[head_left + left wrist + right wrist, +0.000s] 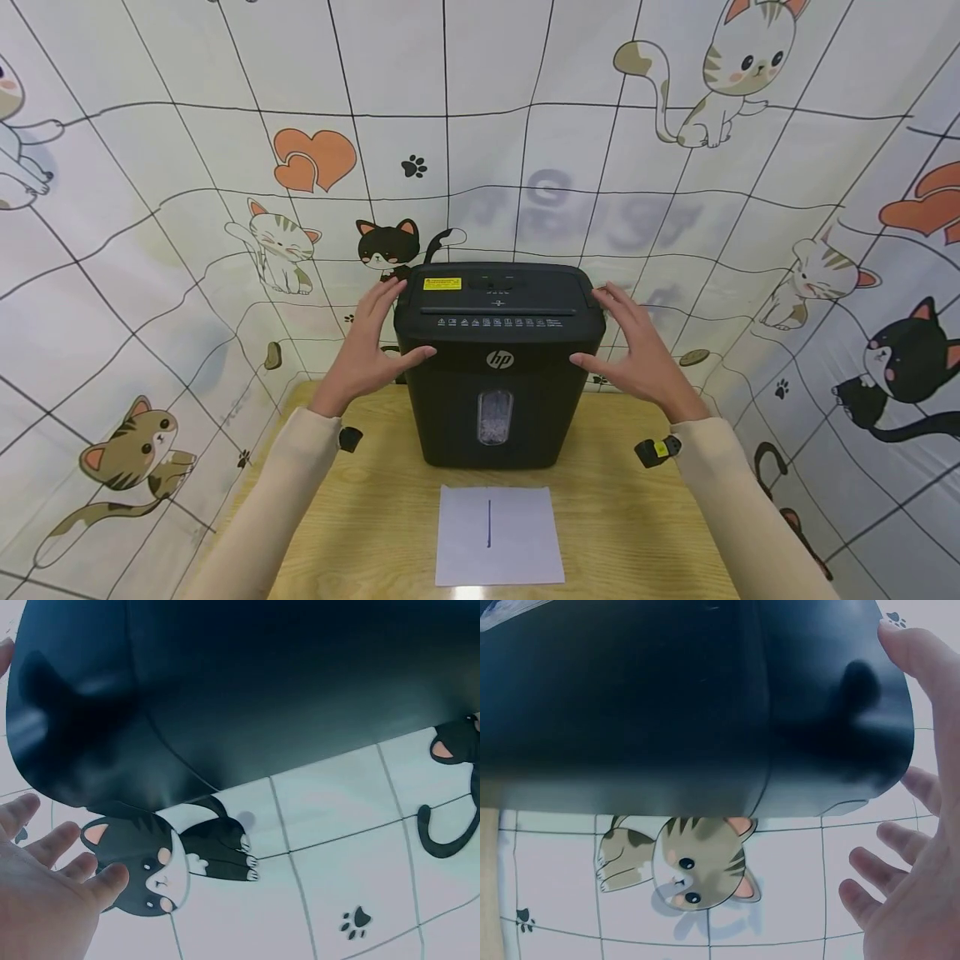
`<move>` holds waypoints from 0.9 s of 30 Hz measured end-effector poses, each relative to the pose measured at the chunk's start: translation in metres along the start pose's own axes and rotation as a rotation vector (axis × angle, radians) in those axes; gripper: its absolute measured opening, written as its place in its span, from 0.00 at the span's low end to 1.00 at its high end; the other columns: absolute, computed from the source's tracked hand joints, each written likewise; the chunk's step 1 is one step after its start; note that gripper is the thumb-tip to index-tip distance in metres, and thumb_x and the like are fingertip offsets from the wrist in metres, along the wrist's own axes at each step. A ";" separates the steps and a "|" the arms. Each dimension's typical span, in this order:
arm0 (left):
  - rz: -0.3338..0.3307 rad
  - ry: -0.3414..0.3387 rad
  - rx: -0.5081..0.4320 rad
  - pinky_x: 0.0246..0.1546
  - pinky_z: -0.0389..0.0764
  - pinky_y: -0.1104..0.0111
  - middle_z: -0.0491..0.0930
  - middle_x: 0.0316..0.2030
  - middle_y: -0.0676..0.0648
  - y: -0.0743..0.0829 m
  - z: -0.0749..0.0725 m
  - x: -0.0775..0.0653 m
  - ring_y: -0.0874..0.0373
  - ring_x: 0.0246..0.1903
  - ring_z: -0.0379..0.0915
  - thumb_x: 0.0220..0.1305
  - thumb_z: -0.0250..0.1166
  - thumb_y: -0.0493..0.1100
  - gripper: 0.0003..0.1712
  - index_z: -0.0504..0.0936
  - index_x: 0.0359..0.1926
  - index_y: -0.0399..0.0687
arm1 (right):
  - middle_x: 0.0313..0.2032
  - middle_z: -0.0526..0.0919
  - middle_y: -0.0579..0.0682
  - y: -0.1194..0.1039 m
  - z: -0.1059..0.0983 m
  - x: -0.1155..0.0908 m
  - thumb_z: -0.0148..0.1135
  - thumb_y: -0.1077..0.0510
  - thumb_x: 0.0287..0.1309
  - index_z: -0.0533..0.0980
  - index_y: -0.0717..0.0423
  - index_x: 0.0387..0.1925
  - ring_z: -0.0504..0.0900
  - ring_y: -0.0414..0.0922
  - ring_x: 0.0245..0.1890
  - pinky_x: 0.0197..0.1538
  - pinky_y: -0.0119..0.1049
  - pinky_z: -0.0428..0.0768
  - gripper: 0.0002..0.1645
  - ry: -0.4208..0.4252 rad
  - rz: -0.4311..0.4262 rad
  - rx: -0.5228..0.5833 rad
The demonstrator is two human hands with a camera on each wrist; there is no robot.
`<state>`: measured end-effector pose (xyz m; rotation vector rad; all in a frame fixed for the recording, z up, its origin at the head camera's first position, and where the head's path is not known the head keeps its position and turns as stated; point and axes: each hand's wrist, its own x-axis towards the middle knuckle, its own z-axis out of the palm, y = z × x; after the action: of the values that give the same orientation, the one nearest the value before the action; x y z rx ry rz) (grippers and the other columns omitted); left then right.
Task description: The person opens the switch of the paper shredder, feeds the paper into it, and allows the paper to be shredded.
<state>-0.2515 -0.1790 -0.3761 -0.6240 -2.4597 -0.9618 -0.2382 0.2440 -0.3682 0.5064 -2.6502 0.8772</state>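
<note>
A black HP paper shredder point(450, 404) stands upright on the table, its top slot and a small front window with pale shreds facing the camera. My left hand point(367, 350) is at its upper left side, thumb toward the front face and fingers along the side. Mirroring it, my right hand point(637, 354) is at the upper right side, thumb by the front edge. In both wrist views the fingers of the left hand point(45, 892) and right hand point(922, 892) are spread beside the dark casing. A white paper sheet point(517, 542) with one dark line lies in front.
The wooden table point(360, 500) extends on both sides of the shredder. Behind and around it hangs a white gridded cloth point(487, 75) printed with cats, hearts and paw prints. Black straps with small devices point(651, 454) show at both wrists.
</note>
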 end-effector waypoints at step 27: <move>-0.275 -0.029 -0.033 0.73 0.55 0.35 0.45 0.82 0.46 -0.062 0.065 -0.105 0.43 0.81 0.37 0.47 0.79 0.68 0.72 0.43 0.83 0.63 | 0.83 0.39 0.53 0.062 0.069 -0.078 0.76 0.33 0.51 0.39 0.36 0.83 0.44 0.67 0.80 0.68 0.80 0.50 0.71 -0.031 0.209 0.051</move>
<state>-0.2147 -0.1996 -0.5077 -0.3160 -2.6064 -1.1035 -0.2060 0.2657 -0.4831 0.2593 -2.7512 1.0067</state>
